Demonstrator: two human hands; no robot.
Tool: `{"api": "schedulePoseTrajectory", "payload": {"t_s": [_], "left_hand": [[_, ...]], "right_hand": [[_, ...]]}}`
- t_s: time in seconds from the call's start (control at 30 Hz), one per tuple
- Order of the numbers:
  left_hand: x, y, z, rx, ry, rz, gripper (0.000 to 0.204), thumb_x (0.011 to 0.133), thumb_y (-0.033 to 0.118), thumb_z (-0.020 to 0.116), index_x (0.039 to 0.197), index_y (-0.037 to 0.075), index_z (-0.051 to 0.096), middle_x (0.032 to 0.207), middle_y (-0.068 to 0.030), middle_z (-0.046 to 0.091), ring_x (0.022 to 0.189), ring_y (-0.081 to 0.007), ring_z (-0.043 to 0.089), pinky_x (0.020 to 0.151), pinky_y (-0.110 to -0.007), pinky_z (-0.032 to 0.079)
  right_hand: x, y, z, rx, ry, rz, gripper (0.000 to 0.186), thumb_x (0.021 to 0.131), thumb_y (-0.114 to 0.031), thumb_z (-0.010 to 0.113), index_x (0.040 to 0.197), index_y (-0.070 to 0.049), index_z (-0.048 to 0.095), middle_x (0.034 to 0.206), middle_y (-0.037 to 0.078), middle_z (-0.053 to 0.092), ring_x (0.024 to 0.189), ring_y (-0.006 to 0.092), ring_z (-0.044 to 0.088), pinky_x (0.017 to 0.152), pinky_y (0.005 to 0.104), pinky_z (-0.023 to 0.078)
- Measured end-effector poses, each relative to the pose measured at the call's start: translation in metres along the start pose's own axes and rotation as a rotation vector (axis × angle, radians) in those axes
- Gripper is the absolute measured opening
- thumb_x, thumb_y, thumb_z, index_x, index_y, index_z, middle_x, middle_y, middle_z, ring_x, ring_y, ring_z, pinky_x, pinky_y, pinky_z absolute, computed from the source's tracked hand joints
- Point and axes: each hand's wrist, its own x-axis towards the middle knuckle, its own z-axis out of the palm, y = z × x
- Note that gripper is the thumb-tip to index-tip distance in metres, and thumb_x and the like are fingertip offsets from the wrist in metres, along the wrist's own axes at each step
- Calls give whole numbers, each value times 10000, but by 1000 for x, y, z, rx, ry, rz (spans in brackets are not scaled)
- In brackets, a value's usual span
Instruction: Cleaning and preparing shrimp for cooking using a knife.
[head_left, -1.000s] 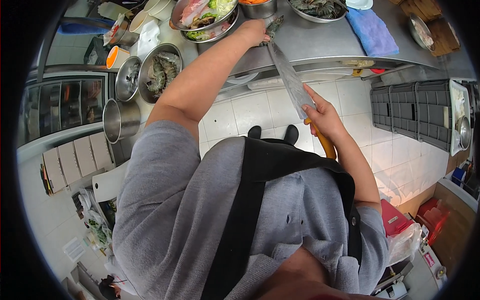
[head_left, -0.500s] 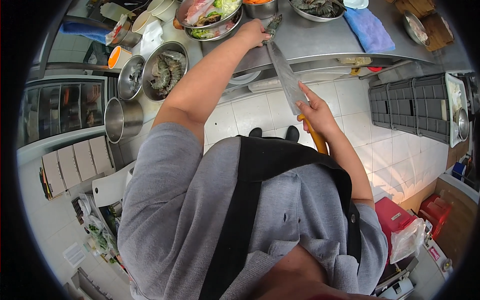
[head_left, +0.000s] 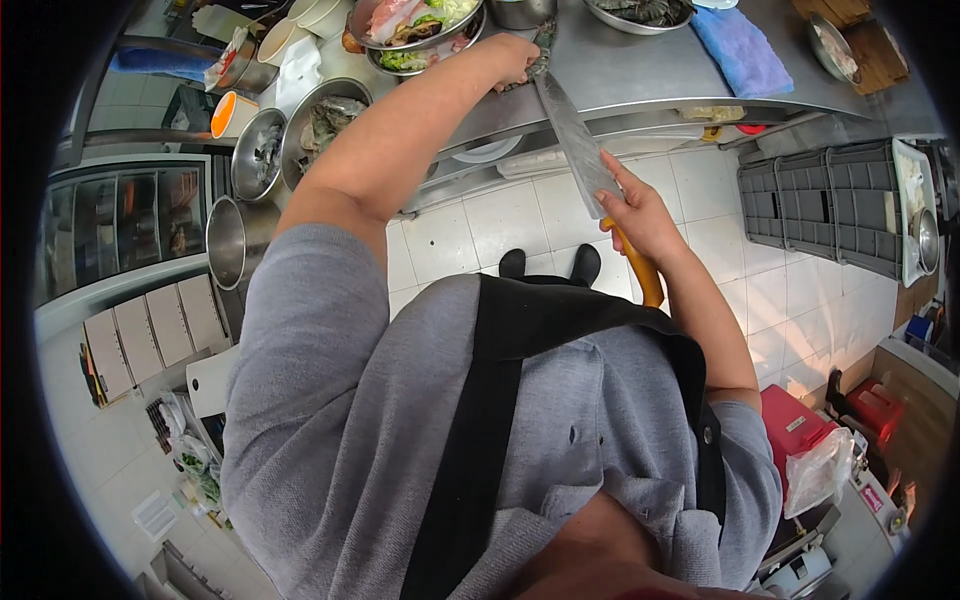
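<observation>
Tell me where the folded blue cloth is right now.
In the head view, the folded blue cloth lies upper right on the steel counter, right of the long knife in the right hand.

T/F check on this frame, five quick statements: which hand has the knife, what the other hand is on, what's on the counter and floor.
1. The right hand grips a knife with an orange handle. True.
2. The left hand holds down a prawn on the steel counter. True.
3. A red cloth lies on the counter. False: the cloth is blue.
4. The knife lies flat on the floor. False: it is held up, its tip by the prawn.
5. Grey crates stand on the white tiled floor. True.
</observation>
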Motion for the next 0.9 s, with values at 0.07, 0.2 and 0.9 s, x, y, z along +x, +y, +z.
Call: {"api": "schedulePoseTrajectory", "payload": {"t_s": [0.07, 0.2, 0.9], "left_hand": [[-1, 5, -2, -210, -39, -136, 206, 798, 103, 661, 781, 35, 467, 716, -98, 570, 604, -194, 615, 471, -328, 499], [-1, -1, 1, -145, -43, -93, 224, 797, 115, 666, 769, 42, 456, 712, -86, 569, 610, -187, 619, 465, -319, 508], [-22, -2, 11, -444, 108, -208, 239, 842, 228, 647, 793, 64, 480, 688, -17, 586, 509, -101, 570, 419, -281, 402]], "right_hand": [[-5, 0, -1, 28, -10, 15, 561, 900, -124, 518, 1414, -224, 318, 682, 79, 563, 396, 88, 463, 392, 230, 417], [-5, -3, 4, -6, 14, -7, 570, 895, -113, 524, 1415, -219, 315, 673, 75, 553, 396, 88, 456, 390, 231, 413], [11, 11, 36, 60, 62, -98, 574, 899, -115, 525, 1419, -216, 304, 712, 81, 564, 398, 88, 467, 380, 228, 414]]}}
